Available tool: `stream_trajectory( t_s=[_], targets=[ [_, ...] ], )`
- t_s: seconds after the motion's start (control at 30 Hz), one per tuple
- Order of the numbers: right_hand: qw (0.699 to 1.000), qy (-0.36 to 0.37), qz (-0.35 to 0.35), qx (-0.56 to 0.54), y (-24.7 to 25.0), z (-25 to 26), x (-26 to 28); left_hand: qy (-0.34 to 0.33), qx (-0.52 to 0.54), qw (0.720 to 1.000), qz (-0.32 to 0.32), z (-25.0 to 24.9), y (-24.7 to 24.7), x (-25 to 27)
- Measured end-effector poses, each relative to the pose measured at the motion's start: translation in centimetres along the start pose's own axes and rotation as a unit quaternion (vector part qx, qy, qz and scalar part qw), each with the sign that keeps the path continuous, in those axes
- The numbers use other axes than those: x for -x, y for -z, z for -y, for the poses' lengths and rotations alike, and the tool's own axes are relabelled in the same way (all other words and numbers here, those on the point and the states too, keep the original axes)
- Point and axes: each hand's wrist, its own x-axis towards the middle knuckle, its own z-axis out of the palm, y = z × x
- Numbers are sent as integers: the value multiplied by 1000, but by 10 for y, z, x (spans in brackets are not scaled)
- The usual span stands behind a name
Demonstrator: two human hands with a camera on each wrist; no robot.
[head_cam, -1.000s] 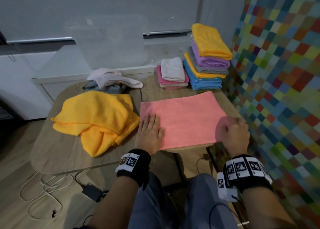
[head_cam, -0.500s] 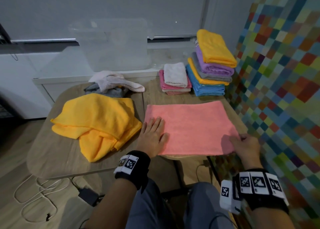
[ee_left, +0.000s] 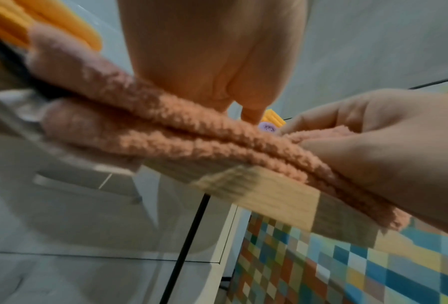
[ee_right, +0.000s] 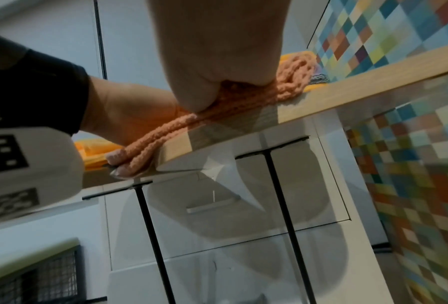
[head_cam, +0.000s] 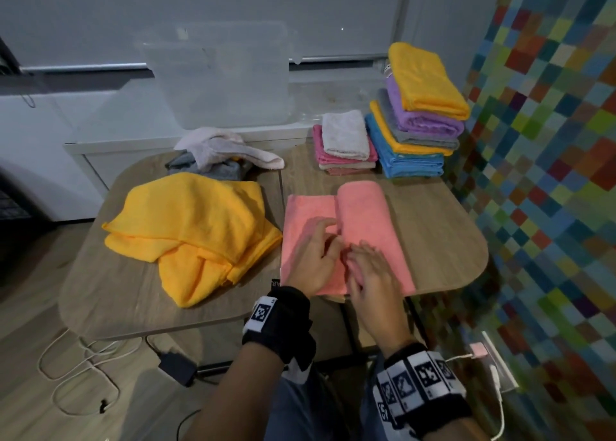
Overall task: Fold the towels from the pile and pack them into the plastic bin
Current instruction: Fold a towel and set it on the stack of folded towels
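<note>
Now both hands (head_cam: 343, 264) press the pink towel (head_cam: 363, 217) at the table (head_cam: 440, 240) edge.

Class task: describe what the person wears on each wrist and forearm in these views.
Left hand: bare, with a black wrist strap carrying one white square code tag. Right hand: bare, with a black wrist band ringed by several white code tags. No sleeves on the forearms.

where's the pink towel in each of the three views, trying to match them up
Head: the pink towel lies centre frame on the table, its right part folded over, both hands on it.
Left wrist: its stacked edges cross the middle diagonally, over the table edge.
Right wrist: its edges run along the table edge, centre-left, under the right hand.
Shared landmark: the wooden table edge.
</note>
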Motion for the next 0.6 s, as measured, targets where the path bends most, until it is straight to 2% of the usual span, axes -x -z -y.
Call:
stream_trajectory(
  t_s=[0.1,0.17,0.23,0.3,0.37,0.4,0.47,0.53,0.6],
  targets=[
    [1000,-2,-2,5,-1,-2,1,-10,-28,999,21,5,-1,-5],
    [999,-18,28,-18,4,2,-3,0,-34,998,44,9,-3,-12],
    [992,-44,58,-100,17,7,-11,-2,-60,997,47,12,-3,-18],
    [978,-89,32,-184,34,6,-28,-3,-66,997,49,12,-4,-21],
    [988,-90,-18,-126,42,-5,-51,-6,-74,996,51,14,-4,-21],
    [995,-67,-7,-73,42,-14,-61,-11,-87,995,51,16,-4,-20],
    [992,-34,114,31,34,-26,-70,-23,-110,992,49,18,-3,-18],
    [962,-40,234,138,24,-32,-63,-22,-162,985,53,16,-1,-13],
    [942,-60,264,200,16,-37,-57,-29,-281,957,65,14,1,-4]
  ],
)
